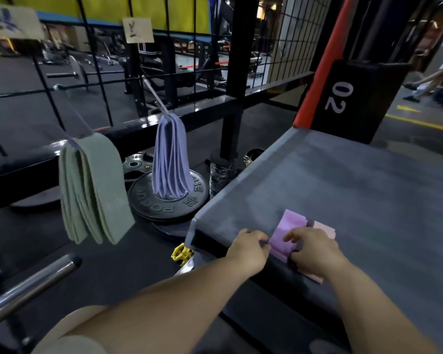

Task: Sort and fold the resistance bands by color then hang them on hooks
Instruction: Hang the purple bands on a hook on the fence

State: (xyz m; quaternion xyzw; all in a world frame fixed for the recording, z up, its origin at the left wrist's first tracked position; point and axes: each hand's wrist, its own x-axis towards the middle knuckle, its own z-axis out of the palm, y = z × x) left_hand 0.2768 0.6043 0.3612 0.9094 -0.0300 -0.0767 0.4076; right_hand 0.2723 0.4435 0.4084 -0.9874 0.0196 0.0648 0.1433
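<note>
Left fingers (261, 240) curled tight, pinching the near-left edge of the folded purple bands (289, 226); left hand (248, 247) just off the corner of the grey platform (343, 180), knuckles up. Right fingers (295, 236) bent down over the right half of the same purple bands, gripping them at the near edge, with the right hand (315, 251) resting on the platform rim. Purple bands lying flat between the two hands near the platform's front corner, far end free and fanned past the fingertips. Beneath and to the right, touching them, folded pink bands (326, 229), one pale end also poking out under the right wrist; impossible to tell whether the right hand holds these too. Well apart to the left, folded green bands (92, 190) draped in a hanging bundle off the black wire grid (100, 72). Beside them, lavender bands (170, 159) hung on a slanting metal hook (155, 97), lower ends just above a black weight plate (164, 203) on the floor. Clear water bottle (219, 175) upright between plate and platform. Yellow collar (180, 254) on the floor below the left hand. Steel bar (28, 287) at lower left.
</note>
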